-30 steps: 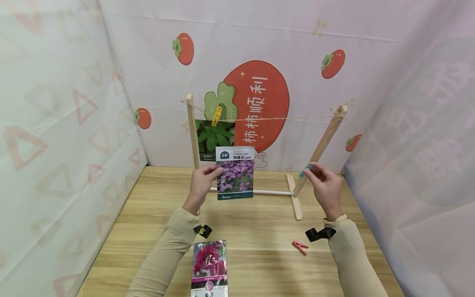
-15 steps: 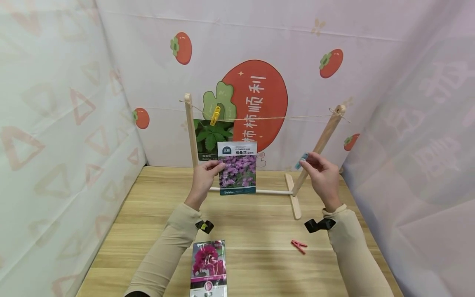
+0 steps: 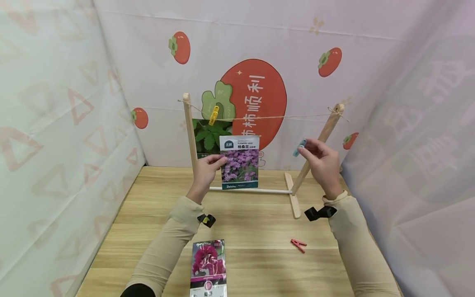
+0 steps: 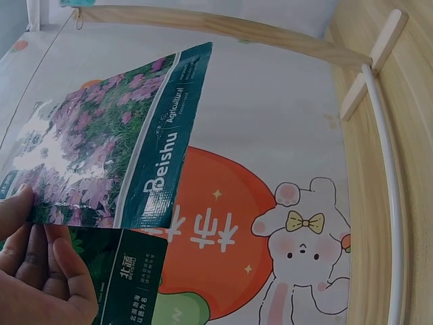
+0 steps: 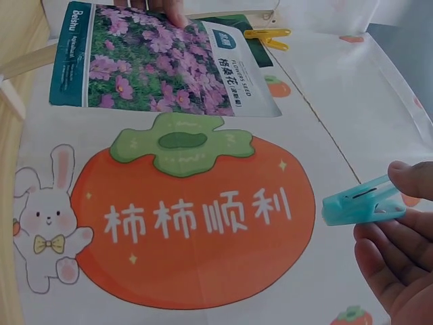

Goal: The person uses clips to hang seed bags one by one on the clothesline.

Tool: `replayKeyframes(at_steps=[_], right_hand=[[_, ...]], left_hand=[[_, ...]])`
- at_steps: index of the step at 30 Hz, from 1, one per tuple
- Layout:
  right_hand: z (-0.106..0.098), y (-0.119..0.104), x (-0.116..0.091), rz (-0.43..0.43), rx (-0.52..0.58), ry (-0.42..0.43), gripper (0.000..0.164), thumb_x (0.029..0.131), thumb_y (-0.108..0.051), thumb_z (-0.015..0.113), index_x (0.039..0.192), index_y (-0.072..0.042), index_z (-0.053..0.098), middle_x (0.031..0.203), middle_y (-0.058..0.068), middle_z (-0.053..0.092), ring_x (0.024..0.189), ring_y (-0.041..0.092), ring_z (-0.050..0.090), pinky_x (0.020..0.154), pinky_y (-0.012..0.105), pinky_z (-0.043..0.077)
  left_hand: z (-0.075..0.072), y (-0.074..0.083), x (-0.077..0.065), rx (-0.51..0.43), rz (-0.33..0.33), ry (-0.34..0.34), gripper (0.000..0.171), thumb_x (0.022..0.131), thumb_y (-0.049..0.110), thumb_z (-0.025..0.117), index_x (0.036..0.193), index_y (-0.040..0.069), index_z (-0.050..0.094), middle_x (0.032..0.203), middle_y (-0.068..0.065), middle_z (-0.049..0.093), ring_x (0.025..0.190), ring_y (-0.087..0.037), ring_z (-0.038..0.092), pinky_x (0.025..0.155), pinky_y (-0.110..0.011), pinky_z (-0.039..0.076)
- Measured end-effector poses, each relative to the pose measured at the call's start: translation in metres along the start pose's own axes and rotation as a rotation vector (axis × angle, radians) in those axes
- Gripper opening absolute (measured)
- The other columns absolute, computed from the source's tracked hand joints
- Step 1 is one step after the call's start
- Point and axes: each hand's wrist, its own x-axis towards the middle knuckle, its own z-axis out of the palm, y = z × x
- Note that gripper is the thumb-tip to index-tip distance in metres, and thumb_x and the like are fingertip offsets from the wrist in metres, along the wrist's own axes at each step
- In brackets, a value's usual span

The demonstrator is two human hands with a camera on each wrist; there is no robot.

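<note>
My left hand (image 3: 205, 173) pinches a seed packet (image 3: 240, 165) with purple flowers by its left edge, upright and just below the string (image 3: 274, 117). In the right wrist view its front faces the camera. Between thumb and fingers my right hand (image 3: 323, 167) holds a light blue clothespin (image 5: 362, 203), apart from both string and packet. A yellow clothespin (image 3: 213, 115) on the string holds a green-leaf seed packet (image 3: 208, 136), partly hidden behind the purple-flower one.
Two wooden posts, a left post (image 3: 191, 132) and a right post (image 3: 320, 144), carry the string. A white rod (image 3: 274, 191) joins them low down. On the table (image 3: 259, 231) lie a magenta-flower seed packet (image 3: 208, 266) and a red clothespin (image 3: 298, 245). Printed cloth (image 3: 297, 49) stands behind.
The left hand has raised the purple-flower packet and shifted it slightly right, closer to the string. My right hand has also lifted the light blue clothespin and brought it a little left.
</note>
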Motion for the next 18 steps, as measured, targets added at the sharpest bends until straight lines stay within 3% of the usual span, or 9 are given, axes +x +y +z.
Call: replayKeyframes(at_steps=[6, 12, 15, 18], right_hand=[[0.001, -0.004, 0.013, -0.011, -0.015, 0.008, 0.025, 0.084, -0.002, 0.073, 0.108, 0.007, 0.070, 0.085, -0.023, 0.066, 0.075, -0.005, 0.062, 0.068, 0.008, 0.049], [0.005, -0.008, 0.023, -0.053, -0.021, -0.005, 0.024, 0.084, -0.001, 0.074, 0.107, 0.007, 0.070, 0.085, -0.025, 0.065, 0.075, -0.006, 0.062, 0.068, 0.008, 0.048], [0.008, -0.009, 0.027, -0.081, -0.023, -0.006, 0.024, 0.085, -0.001, 0.073, 0.106, 0.008, 0.071, 0.087, -0.017, 0.067, 0.075, -0.007, 0.063, 0.070, 0.009, 0.049], [0.012, -0.012, 0.033, -0.114, -0.039, -0.011, 0.022, 0.085, -0.002, 0.072, 0.106, 0.007, 0.071, 0.089, 0.001, 0.071, 0.076, -0.009, 0.062, 0.071, 0.009, 0.049]], left_hand=[[0.004, 0.004, 0.001, -0.007, -0.016, -0.003, 0.029, 0.089, 0.026, 0.072, 0.109, 0.006, 0.073, 0.108, -0.010, 0.070, 0.089, -0.012, 0.060, 0.078, -0.025, 0.050], [0.009, 0.006, 0.003, -0.047, -0.026, -0.013, 0.026, 0.089, 0.023, 0.071, 0.108, 0.004, 0.073, 0.102, -0.005, 0.071, 0.087, -0.011, 0.060, 0.080, -0.029, 0.051], [0.012, 0.006, 0.004, -0.065, -0.031, -0.020, 0.025, 0.089, 0.022, 0.072, 0.107, 0.003, 0.073, 0.097, -0.001, 0.071, 0.087, -0.010, 0.060, 0.082, -0.031, 0.051], [0.015, 0.006, 0.006, -0.080, -0.029, -0.012, 0.025, 0.089, 0.023, 0.072, 0.106, 0.004, 0.073, 0.094, 0.003, 0.071, 0.085, -0.009, 0.060, 0.080, -0.029, 0.050]])
